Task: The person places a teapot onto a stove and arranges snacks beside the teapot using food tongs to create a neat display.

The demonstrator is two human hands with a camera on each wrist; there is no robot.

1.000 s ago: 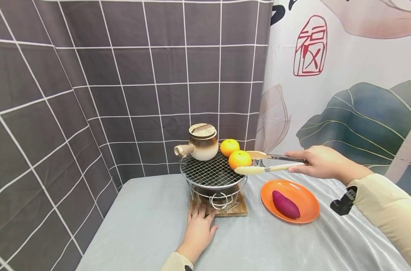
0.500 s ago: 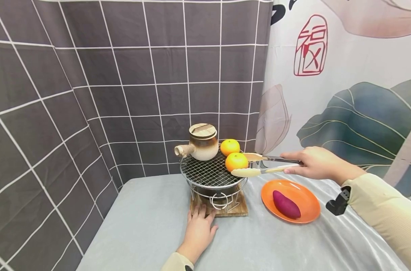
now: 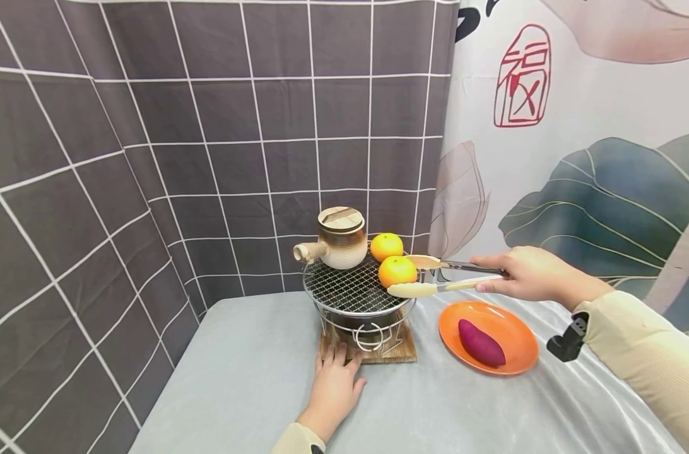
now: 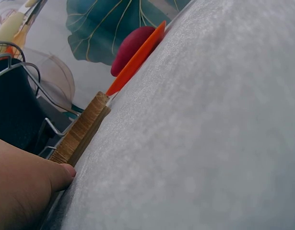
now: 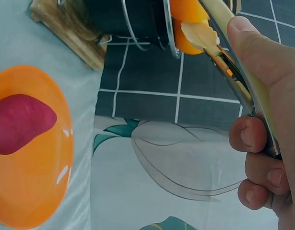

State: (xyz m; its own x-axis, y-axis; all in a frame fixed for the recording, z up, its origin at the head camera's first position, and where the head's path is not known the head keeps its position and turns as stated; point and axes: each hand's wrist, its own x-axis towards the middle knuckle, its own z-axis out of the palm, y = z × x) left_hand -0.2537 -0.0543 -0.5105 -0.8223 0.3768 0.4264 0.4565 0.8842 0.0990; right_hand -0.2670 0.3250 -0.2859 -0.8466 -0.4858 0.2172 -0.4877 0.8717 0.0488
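My right hand (image 3: 529,272) grips a pair of tongs (image 3: 412,289) with pale tips. The tips reach around the right side of the front mandarin orange (image 3: 397,272), which sits at the right part of the round wire grill (image 3: 344,291). Just behind it on the mesh is a second mandarin (image 3: 387,246). In the right wrist view, curled fingers (image 5: 248,134) and the thumb enclose the tong arms. My left hand (image 3: 334,391) lies with extended fingers on the front edge of the wooden board (image 3: 401,352) under the grill; its thumb (image 4: 63,175) is beside the board.
A lidded clay pot (image 3: 344,247) with a side handle stands at the grill's back left. To the right, an orange plate (image 3: 520,343) carries a purple sweet potato (image 3: 482,342). Grey cloth (image 3: 231,378) covers the table, and a dark checked curtain (image 3: 231,164) hangs behind.
The tongs and front mandarin have shifted slightly left and lower onto the grill, mostly in the first half second. The left hand has stayed on the board.
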